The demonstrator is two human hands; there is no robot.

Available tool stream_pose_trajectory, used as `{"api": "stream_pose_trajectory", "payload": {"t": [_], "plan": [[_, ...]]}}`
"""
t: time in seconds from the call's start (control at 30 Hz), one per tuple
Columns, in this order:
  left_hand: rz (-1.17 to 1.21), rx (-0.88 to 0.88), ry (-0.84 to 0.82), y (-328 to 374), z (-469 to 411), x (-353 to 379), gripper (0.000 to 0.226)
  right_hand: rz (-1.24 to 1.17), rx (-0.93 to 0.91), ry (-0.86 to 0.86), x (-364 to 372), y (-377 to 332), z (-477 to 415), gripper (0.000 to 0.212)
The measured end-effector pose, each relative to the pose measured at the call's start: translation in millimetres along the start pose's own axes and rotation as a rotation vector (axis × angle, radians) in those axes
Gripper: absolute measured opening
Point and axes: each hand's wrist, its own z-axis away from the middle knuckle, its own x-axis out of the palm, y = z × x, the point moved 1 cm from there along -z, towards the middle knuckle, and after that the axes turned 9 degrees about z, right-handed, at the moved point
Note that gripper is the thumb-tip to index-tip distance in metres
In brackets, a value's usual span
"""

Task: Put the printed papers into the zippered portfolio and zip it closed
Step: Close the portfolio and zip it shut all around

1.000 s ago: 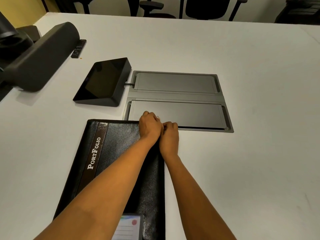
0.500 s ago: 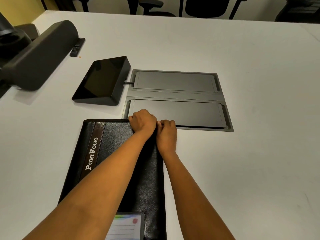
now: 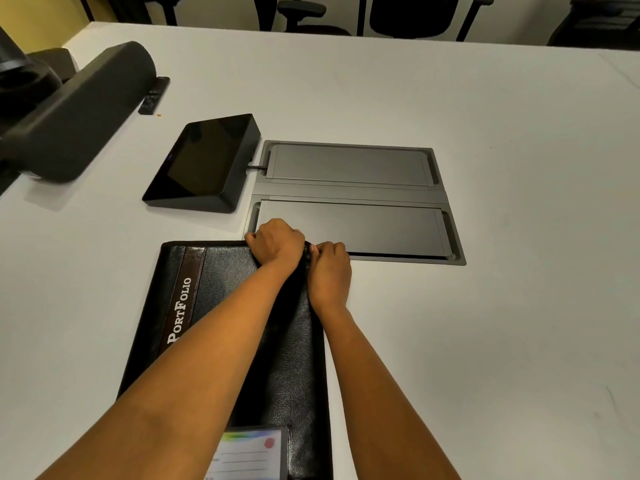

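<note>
Portfolio [image 3: 242, 306] lies shut on the counter [image 3: 485, 341], no loose papers visible. Left hand [image 3: 277, 242] fisted on the far edge; right hand [image 3: 329, 268] pinching at the corner, probably the zipper pull. Zipping likely unfinished.

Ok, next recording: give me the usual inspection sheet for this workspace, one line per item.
Surface: white table, bare on the right.
Job's things: black portfolio lies flat and closed; papers not seen.
Clutter: touchscreen console, remote, long dark device, grey floor-box lids set in the table.
Hands: left hand and right hand meet at the portfolio's far right corner, fingers curled; the zipper pull is hidden.
Cables: short lead from console into the lids.
Surroundings: office chairs beyond the table.
</note>
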Motion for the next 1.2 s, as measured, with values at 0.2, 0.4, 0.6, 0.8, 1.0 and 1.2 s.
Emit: {"api": "stream_pose_trajectory", "payload": {"t": [0.2, 0.4, 0.6, 0.8, 1.0, 1.2], "plan": [[-0.024, -0.092, 0.105, -21, -16, -23, 0.024, 0.047, -0.025, 0.034, 3, 3, 1, 0.033], [0.043, -0.036, 0.051, -35, -18, -32, 0.03, 0.078, -0.028, 0.059, 5, 2, 0, 0.032], [0.207, 0.054, -0.01, -24, -6, -24, 0.02, 0.109, -0.118, 0.033, 3, 0, 1, 0.032], [0.249, 0.097, -0.059, -16, -3, -20, 0.017, 0.234, -0.203, -0.029, 0, -2, -2, 0.034], [0.136, 0.115, 0.016, -21, -3, -19, 0.018, 0.303, -0.18, -0.015, 12, -24, 1, 0.03], [0.092, 0.129, 0.107, -33, -6, -16, 0.019, 0.364, -0.317, 0.002, 13, -20, 4, 0.035]]}}
